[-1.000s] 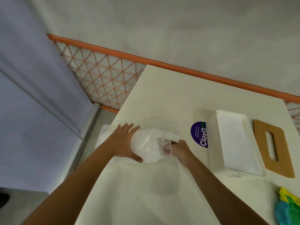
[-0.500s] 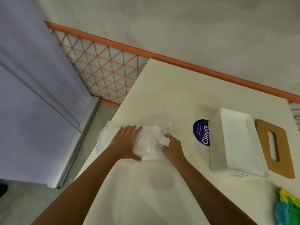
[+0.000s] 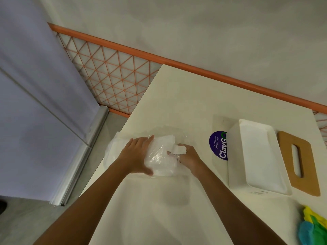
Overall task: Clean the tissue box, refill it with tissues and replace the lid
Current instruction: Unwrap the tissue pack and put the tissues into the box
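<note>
While working at table [image 3: 194, 96], with tissue box [image 3: 233, 165] empty at right of frame and lid [image 3: 309, 174] off just beside it, have lowered tissue pack [image 3: 159, 156] from raised to resting at centre. Pressing it flat with left hand [image 3: 136, 156], fingers straight; pinching white flap [image 3: 179, 150] with right hand [image 3: 190, 156]. Looks like opening the wrapper; refill not yet begun

On a cream table [image 3: 177, 103], the left hand [image 3: 136, 156] lies flat on a plastic-wrapped tissue pack [image 3: 161, 161] while the right hand [image 3: 190, 157] pinches its end. Further right are an open white tissue box [image 3: 235, 167] and a brown slotted lid [image 3: 286, 149].
</note>
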Tool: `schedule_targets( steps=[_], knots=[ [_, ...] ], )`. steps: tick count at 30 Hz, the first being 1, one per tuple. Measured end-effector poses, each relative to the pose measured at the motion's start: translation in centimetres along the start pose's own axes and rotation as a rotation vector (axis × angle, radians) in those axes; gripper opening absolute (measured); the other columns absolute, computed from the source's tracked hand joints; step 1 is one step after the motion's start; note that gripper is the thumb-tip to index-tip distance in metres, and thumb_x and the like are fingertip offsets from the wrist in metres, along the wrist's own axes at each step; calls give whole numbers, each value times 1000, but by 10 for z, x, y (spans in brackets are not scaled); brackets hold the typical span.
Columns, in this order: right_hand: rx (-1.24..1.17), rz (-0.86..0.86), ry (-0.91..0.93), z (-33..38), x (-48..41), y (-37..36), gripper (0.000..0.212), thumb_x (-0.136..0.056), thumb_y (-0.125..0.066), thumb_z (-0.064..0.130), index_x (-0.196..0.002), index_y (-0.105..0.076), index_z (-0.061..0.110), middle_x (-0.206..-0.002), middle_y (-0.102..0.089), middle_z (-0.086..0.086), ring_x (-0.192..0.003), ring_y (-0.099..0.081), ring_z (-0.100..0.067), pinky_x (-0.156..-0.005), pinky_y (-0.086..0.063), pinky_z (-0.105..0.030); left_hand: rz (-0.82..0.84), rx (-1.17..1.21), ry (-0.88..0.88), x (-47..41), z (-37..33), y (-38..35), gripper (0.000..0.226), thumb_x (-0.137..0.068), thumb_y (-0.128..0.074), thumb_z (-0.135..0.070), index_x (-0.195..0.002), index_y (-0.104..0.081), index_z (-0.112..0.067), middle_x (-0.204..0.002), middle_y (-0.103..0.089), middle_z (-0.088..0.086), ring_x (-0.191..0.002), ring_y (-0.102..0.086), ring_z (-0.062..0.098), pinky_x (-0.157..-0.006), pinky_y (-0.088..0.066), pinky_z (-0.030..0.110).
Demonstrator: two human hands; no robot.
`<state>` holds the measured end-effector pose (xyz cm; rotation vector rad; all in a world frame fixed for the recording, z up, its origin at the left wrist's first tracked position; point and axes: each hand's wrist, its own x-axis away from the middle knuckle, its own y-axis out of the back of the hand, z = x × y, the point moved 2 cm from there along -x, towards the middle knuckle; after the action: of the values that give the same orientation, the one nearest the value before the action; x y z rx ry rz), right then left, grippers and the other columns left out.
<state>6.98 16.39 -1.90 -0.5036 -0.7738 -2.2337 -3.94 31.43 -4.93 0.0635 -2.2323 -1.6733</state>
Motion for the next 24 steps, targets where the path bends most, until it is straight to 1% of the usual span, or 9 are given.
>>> schedule_targets(
  steps=[2,5,9,11,13,17,19,22,24],
  knots=[
    [-106,-4,45,2,2,15,11,-84,-58,-1,-91,-66,2,-69,-53,7,-62,-49,-6,-51,-39,-11,-11,10,0,2,0,2,124,-59,-75,-62,-150,-3,-18,-152,-24,1,-138,-26,22,-118,-18,37],
    [-304,-58,-38,-1,6,35,8,-83,-63,9,-76,-60,11,-65,-49,6,-60,-45,-7,-56,-35,-17,-31,37,-7,5,1,2,123,-59,-76,-61,-150,-6,-18,-150,-28,1,-136,-30,23,-116,-20,36],
    [-370,-68,-119,-18,1,41,10,-80,-66,10,-79,-56,13,-77,-52,-2,-71,-48,-15,-69,-38,-24,-40,50,-11,6,0,4,122,-58,-77,-59,-150,-8,-18,-148,-31,1,-134,-32,23,-114,-22,34],
    [-407,-75,-137,-20,0,40,11,-80,-67,8,-86,-57,11,-76,-54,-1,-68,-49,-13,-66,-39,-23,-21,47,-7,6,0,4,122,-58,-77,-60,-150,-7,-19,-149,-30,1,-135,-31,22,-114,-21,33],
    [-422,-118,-125,-20,-3,40,22,-80,-67,7,-98,-56,9,-80,-57,-1,-67,-49,-12,-62,-40,-22,4,62,-3,6,0,5,124,-58,-77,-61,-150,-6,-20,-150,-28,0,-135,-29,21,-115,-21,33],
    [-480,-157,-147,-19,-7,37,31,-84,-62,3,-113,-53,5,-103,-60,-13,-83,-55,-24,-77,-48,-36,29,101,2,8,-3,9,126,-57,-78,-61,-150,-4,-20,-152,-24,-1,-138,-24,21,-116,-17,34],
    [-501,-140,-162,-18,-7,36,24,-87,-57,-1,-110,-52,5,-104,-61,-15,-79,-57,-25,-71,-48,-36,34,104,10,8,-4,9,126,-57,-78,-62,-150,-2,-20,-152,-23,-1,-139,-22,22,-116,-16,35],
    [-594,-48,-179,-17,-5,32,13,-90,-49,-5,-90,-58,3,-84,-64,-10,-69,-60,-23,-61,-50,-34,35,113,21,7,-5,8,128,-56,-77,-65,-150,-1,-22,-152,-22,-1,-139,-22,22,-117,-14,36],
    [-615,30,-211,-19,-2,30,13,-90,-52,0,-93,-65,1,-83,-65,-11,-68,-63,-23,-53,-53,-28,46,131,30,7,-5,8,131,-53,-76,-67,-150,0,-22,-152,-21,-1,-139,-21,22,-118,-14,38]
  ],
)
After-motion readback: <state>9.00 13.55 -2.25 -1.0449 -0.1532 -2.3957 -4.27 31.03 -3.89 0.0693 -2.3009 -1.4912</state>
